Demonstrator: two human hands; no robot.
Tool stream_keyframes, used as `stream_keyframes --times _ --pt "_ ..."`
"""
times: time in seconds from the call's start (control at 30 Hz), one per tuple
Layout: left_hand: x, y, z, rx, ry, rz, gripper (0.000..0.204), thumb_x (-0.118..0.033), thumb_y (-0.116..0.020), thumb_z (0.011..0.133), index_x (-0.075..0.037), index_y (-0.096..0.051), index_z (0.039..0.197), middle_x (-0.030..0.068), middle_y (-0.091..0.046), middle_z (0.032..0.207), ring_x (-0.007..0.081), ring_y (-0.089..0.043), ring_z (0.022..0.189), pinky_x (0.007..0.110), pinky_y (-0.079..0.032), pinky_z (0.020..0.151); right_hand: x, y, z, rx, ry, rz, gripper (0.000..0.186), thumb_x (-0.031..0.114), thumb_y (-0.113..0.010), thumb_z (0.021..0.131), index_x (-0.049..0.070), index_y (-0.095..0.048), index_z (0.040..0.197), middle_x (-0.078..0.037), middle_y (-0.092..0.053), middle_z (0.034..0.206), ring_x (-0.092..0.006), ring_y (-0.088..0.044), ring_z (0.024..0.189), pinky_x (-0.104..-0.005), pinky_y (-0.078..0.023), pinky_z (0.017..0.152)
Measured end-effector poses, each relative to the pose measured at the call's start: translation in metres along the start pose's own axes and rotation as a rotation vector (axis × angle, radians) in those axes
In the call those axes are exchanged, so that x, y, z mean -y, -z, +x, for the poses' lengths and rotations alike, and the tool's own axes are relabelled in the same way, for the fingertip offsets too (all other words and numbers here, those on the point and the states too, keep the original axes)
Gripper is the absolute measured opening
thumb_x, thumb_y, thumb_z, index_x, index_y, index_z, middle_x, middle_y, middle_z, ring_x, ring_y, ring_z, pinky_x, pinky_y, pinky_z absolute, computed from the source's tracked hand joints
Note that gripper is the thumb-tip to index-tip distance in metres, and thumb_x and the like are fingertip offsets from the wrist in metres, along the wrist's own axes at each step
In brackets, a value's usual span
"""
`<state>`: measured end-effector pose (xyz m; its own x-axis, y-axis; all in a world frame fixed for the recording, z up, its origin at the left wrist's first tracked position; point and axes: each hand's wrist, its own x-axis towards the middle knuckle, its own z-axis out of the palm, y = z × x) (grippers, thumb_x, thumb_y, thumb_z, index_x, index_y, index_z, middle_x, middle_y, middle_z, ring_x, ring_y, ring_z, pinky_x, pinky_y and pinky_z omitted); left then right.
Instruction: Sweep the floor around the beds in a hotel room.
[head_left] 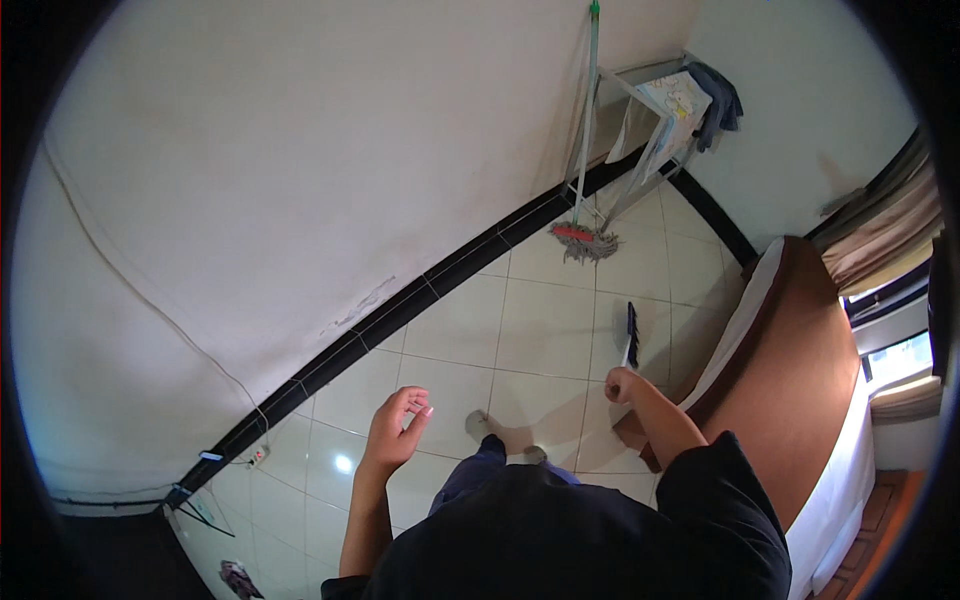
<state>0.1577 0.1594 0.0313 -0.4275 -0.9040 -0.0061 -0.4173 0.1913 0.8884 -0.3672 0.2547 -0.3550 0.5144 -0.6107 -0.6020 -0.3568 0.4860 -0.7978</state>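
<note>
My right hand (pixel 620 384) is closed around the pale handle of a hand brush (pixel 632 338). The brush points away from me over the tiled floor, its dark bristles on the right side; I cannot tell whether they touch the tiles. To the left, my left hand (pixel 399 425) hangs in the air in front of my body. Its fingers are loosely bent and the thumb stands apart, with nothing in it.
A mop (pixel 584 150) leans on the wall by a metal rack (pixel 640 100) hung with cloths. The bed's brown side (pixel 790 350) bounds the floor (pixel 540 330) on the right. Cables and a power strip (pixel 258 456) lie at lower left, near a crumpled cloth-like thing (pixel 238 578).
</note>
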Motion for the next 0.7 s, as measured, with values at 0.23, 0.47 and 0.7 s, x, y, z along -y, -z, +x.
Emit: stream_keyframes --times 0.23,0.47,0.7 --pt "0.044 0.034 0.004 -0.020 0.124 0.065 0.021 -0.009 -0.053 0.078 0.001 -0.050 0.095 0.0103 -0.056 0.082 0.0169 -0.054 0.071 0.027 -0.043 0.066 0.252 -0.275 0.158 -0.140 -0.433 0.925 0.021 0.006 -0.050 0.070 0.008 -0.040 0.051 -0.001 -0.037 0.044 -0.0167 -0.038 0.035 -0.0315 -0.031 0.034" --pt "0.047 0.039 0.058 0.124 0.136 0.016 0.020 -0.012 -0.053 0.079 0.001 -0.050 0.095 0.0088 -0.056 0.080 0.0150 -0.053 0.072 0.026 -0.041 0.067 0.269 -0.208 0.143 -0.115 -0.566 1.277 0.016 0.011 -0.040 0.077 0.009 -0.036 0.061 0.004 -0.030 0.044 -0.0052 -0.027 0.031 -0.0195 -0.022 0.027" --pt "0.045 0.040 0.098 0.136 0.007 0.016 0.020 -0.012 -0.053 0.080 0.000 -0.050 0.095 0.0082 -0.056 0.080 0.0139 -0.052 0.073 0.025 -0.042 0.067 0.255 -0.141 -0.010 -0.350 -0.417 1.484 0.016 0.009 -0.042 0.079 0.010 -0.035 0.065 0.005 -0.031 0.047 -0.0038 -0.031 0.036 -0.0175 -0.024 0.032"
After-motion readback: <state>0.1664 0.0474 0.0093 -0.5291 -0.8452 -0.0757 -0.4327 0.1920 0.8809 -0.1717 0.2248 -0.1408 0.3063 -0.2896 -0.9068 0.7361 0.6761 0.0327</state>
